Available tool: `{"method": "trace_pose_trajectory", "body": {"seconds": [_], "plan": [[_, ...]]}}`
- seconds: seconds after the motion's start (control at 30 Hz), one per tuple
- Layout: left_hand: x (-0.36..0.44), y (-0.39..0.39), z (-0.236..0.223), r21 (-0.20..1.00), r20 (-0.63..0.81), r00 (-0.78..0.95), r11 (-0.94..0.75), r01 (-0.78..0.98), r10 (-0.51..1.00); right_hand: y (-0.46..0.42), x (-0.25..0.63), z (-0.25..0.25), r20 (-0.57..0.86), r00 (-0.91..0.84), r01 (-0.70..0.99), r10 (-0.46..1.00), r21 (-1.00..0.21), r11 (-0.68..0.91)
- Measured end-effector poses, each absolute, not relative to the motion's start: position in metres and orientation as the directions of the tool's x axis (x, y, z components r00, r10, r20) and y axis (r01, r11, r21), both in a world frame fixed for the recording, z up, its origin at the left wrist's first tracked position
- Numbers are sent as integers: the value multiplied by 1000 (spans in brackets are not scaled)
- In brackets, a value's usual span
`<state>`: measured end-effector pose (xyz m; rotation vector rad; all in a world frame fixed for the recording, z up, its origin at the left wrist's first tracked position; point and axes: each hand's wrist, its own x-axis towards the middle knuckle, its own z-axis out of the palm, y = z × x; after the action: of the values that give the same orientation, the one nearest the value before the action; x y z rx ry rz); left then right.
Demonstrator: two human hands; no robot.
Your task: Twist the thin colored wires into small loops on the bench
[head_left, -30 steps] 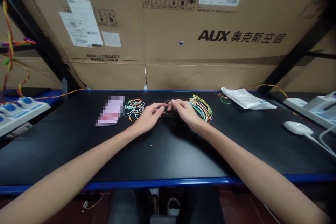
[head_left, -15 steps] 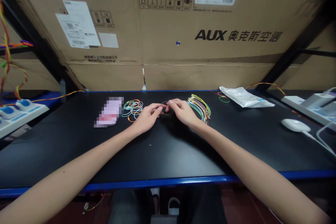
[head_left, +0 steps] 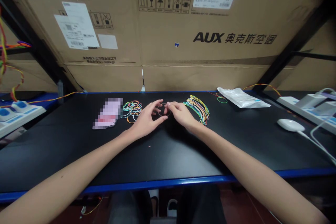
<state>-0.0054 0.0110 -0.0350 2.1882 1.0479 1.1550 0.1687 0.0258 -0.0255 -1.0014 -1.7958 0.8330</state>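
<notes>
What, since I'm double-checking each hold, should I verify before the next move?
1. Right hand pinching the thin wire loop: ok, at its fingertips.
2. Left hand closed on the loop: not ok, it is spread open at the loop's left side.
3. Loop's ends joined: cannot tell, too small.
4. Coiled wires apart from fanned wires: ok, the hands are between them.
5. White bag away from both hands: ok.

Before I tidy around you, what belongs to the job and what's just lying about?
Likely job items:
- thin round wire loop in right hand
- tangled multicoloured wire loops
- fanned multicoloured wires

Likely lying about:
- wrinkled white plastic bag
- rounded white device
</notes>
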Motion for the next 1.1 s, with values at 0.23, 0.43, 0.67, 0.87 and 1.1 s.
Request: {"method": "trace_pose_trajectory", "body": {"seconds": [0.23, 0.43, 0.67, 0.87, 1.1], "plan": [[-9, 10, -30, 571, 546, 424, -691, 443, 723, 20, 164, -21, 275, -303, 101, 912, -943, 318], [-11, 14, -28, 604, 523, 417, -668, 434, 744, 22, 164, -24, 116, -348, -72, 930, -993, 96], [-14, 14, -27, 580, 517, 422, -668, 466, 744, 22, 163, -31, 24, -454, -317, 891, -938, -137], [-10, 14, -33, 670, 461, 362, -586, 456, 810, 18, 159, -26, -156, -487, -371, 859, -854, -365], [-13, 17, -33, 638, 497, 374, -622, 454, 783, 19, 160, -27, -186, -505, -413, 843, -805, -425]]}}
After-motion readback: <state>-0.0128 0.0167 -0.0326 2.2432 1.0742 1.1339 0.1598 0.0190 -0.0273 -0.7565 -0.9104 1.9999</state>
